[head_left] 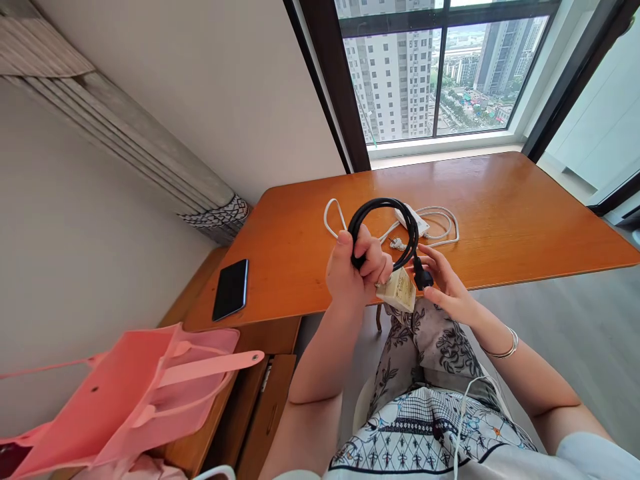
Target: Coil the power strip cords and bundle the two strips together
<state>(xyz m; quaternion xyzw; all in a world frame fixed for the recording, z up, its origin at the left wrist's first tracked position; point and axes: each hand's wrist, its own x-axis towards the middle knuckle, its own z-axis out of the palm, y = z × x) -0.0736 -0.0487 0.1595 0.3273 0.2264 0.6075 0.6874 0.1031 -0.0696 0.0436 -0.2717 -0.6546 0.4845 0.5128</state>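
A black cable is wound into a loop, and my left hand has its fingers closed around the left side of it. From the loop's lower right hangs a black plug, held between the thumb and fingers of my right hand. Just below the loop, beside my left hand's fingers, is an off-white power adapter block with printing on its side. How the block joins the cable is hidden. Behind the loop, a white power strip lies on the table with its white cord and a white plug.
The brown wooden table spans the view before a window. A dark phone or tablet lies at its left end. An open pink bag sits at lower left by a wooden drawer unit. A white cable hangs over my lap.
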